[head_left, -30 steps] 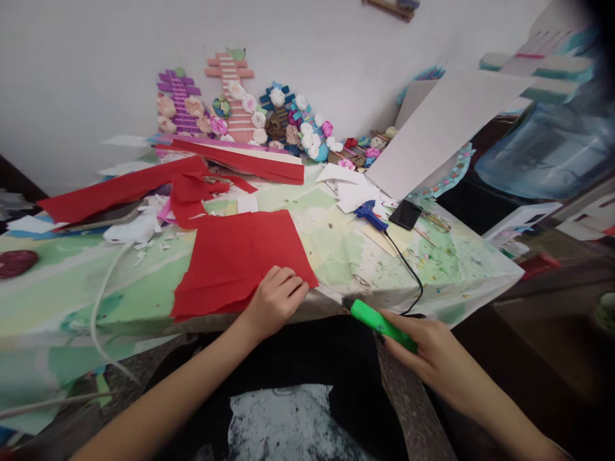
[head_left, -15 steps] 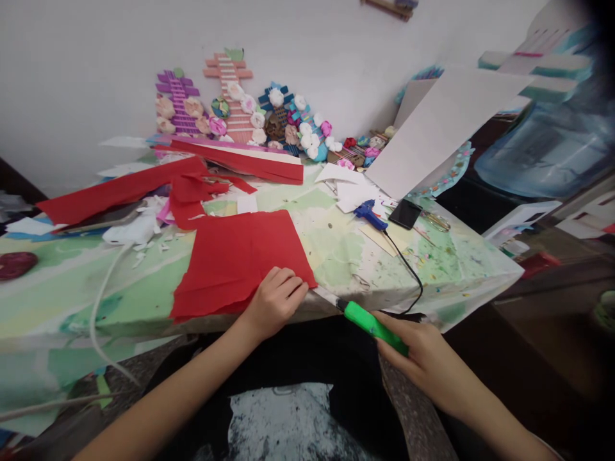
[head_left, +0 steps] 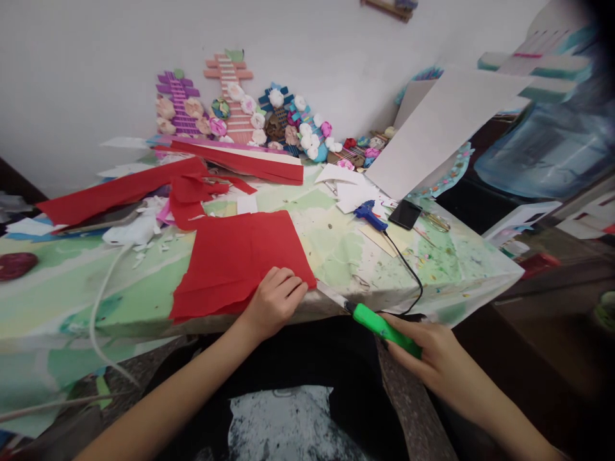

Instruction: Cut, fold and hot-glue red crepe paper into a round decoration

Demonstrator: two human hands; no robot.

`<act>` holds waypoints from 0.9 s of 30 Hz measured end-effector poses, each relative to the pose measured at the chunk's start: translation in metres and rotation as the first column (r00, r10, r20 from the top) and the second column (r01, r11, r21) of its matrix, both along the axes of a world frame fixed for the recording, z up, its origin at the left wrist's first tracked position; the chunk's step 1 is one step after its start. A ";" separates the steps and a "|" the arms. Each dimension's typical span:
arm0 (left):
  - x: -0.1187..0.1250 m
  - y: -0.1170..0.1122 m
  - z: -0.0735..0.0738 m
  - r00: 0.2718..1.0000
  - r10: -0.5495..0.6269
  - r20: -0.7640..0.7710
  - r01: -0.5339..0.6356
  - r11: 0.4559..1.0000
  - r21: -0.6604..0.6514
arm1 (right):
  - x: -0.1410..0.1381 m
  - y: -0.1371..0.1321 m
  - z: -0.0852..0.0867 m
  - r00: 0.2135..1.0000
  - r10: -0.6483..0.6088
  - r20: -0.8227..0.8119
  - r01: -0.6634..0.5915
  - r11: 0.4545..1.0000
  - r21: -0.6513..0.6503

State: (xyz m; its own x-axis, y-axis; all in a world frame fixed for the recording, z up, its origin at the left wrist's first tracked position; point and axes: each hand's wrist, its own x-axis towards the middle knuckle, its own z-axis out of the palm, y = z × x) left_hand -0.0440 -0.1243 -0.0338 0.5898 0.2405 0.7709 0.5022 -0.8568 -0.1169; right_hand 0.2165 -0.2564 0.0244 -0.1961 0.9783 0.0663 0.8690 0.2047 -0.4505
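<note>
My left hand (head_left: pixel 276 299) rests with curled fingers on the near right corner of a square red paper sheet (head_left: pixel 240 259) at the table's front edge, pressing it down. My right hand (head_left: pixel 435 362) is closed round a green-handled utility knife (head_left: pixel 379 325). The knife's blade points up and left, and its tip sits at the table edge just right of the sheet's corner. Both forearms reach in from below, over my dark lap.
Red paper strips (head_left: pixel 120 187) and white scraps lie behind the sheet. A blue glue gun (head_left: pixel 369 214) with a black cord, a black phone (head_left: pixel 406 213) and scissors (head_left: pixel 436 221) sit at right. Paper flower decorations (head_left: pixel 250 109) lean on the wall. A white cable (head_left: pixel 103 288) hangs at left.
My right hand with the knife has shifted slightly along the table edge, first left then back right, and the blade now shows extended. The left hand has stayed on the red sheet.
</note>
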 end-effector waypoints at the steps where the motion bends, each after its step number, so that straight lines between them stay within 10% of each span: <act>1: 0.000 0.000 -0.001 1.000 -0.003 -0.001 0.003 1.000 -0.007 | -0.001 0.000 0.001 1.000 0.003 -0.008 -0.003 1.000 -0.006; 27: -0.001 0.009 0.015 0.960 0.079 0.268 0.091 0.819 -0.566 | -0.003 -0.006 0.008 0.999 -0.001 -0.051 -0.003 0.996 -0.090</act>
